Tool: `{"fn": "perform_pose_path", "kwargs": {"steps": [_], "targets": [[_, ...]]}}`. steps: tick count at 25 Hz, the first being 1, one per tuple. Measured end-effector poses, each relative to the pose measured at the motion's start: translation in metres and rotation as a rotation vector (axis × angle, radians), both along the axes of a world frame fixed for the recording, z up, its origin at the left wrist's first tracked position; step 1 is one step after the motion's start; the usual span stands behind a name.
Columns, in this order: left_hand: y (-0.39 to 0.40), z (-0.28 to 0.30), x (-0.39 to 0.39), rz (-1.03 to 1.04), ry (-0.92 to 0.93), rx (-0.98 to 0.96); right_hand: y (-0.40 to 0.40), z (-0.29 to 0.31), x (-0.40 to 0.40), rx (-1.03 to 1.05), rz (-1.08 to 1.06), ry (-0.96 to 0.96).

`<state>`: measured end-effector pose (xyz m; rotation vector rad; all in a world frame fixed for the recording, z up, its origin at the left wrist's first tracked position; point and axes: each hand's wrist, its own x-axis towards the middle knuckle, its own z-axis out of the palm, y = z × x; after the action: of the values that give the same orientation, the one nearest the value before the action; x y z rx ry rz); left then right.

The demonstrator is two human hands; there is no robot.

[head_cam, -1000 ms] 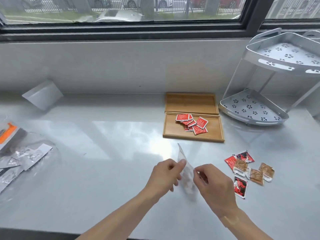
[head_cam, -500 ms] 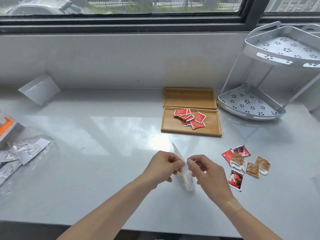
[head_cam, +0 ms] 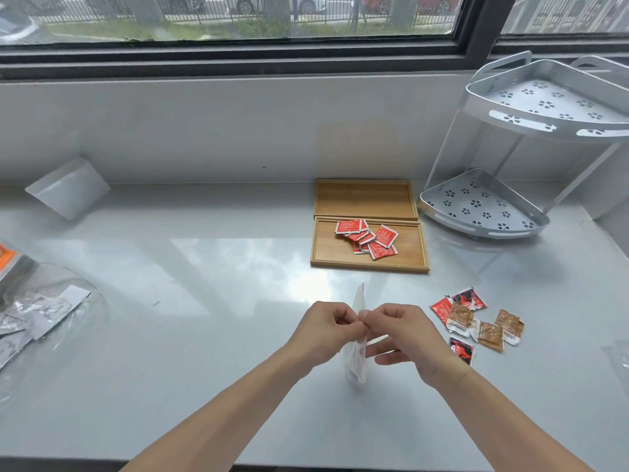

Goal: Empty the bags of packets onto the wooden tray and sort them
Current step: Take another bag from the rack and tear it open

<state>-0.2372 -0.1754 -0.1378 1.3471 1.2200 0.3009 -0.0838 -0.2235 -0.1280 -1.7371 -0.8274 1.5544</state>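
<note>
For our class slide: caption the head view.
Both hands, left hand and right hand, pinch a clear bag before the wooden tray.

Bright daylight from the window (head_cam: 238, 18), glare on the countertop (head_cam: 306, 287), wide-angle bowing at edges.

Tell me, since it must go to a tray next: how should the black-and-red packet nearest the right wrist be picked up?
Pinch the black-and-red packet by its near edge, coming from above. It lies flat on the counter, apart from the brown packets; the right hand is nearest.
</note>
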Motion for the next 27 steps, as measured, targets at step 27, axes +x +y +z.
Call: {"fn": "perform_pose_path", "kwargs": {"steps": [27], "targets": [[0.016, -0.002, 0.001, -0.079, -0.029, 0.101, 0.017, 0.001, 0.016, 0.192, 0.316, -0.417]]}}
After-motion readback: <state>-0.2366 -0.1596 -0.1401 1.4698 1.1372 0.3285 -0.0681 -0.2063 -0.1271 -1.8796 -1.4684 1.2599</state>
